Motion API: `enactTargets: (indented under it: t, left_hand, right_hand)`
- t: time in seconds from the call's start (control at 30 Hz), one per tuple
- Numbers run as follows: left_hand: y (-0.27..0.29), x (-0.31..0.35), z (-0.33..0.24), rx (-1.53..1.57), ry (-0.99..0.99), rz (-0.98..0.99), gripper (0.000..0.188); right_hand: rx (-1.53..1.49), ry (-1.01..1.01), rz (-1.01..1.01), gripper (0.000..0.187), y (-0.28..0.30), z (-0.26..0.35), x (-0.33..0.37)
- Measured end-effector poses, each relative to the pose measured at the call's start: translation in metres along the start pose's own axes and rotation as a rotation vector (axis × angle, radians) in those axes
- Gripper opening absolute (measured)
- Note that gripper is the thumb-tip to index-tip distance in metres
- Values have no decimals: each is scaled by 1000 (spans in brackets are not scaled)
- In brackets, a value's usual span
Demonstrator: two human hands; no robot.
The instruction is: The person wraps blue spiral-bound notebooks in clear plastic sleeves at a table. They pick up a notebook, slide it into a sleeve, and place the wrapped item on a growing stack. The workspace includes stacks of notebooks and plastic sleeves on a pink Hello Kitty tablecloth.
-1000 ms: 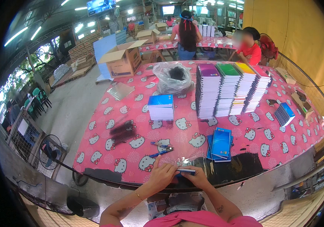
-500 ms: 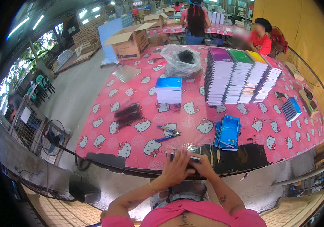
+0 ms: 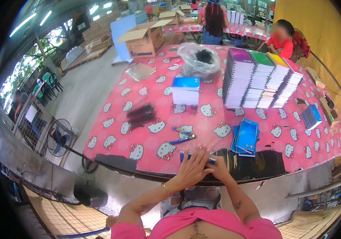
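Left grip (image 3: 194, 167): we see it laid over a blue notebook (image 3: 211, 160), palm down, fingers straight and close together, pressing rather than pinching. Right grip (image 3: 220, 168) is curled round the notebook's right end, pinching it. The notebook sits just over the near edge of the pink-covered bench (image 3: 208, 137).

To do this holding and pressing well, we'd keep the left palm level, spread the push along the length, and let the right grip only steady the end, so the cover doesn't crease. We'd also keep the wrists low and the right thumb out from under the left palm.

Hidden: the left fingers cover most of the notebook, so we can't read its binding; it could be a thin stack rather than one book. The right fingertips are out of sight underneath.

Further out: blue-handled pliers (image 3: 182, 140) lie ahead, apart from the hands, their tips too small to tell. Loose blue notebooks (image 3: 247, 136) overlap to the right, the lower ones mostly covered. The black coils (image 3: 141, 115) on the left blur into one patch. Beyond the tall notebook stacks (image 3: 240, 79), the rest is partly blocked.
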State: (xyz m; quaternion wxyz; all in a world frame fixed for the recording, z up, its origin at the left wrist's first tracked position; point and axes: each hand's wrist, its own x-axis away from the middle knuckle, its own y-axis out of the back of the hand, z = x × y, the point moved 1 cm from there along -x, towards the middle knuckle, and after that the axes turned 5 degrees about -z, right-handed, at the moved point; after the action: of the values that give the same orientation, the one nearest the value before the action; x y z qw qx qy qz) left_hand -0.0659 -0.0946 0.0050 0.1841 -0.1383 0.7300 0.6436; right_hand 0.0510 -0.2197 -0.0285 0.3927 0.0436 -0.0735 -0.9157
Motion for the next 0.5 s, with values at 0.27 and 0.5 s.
enactTargets:
  t: [0.27, 0.5]
  left_hand:
    - [10, -13, 6, 73, -21, -184, 46]
    - [16, -21, 3, 179, 0, -149, 23]
  right_hand:
    - [47, 82, -1, 29, -1, -11, 0]
    - [120, 214, -261, 25, 6, 17, 25]
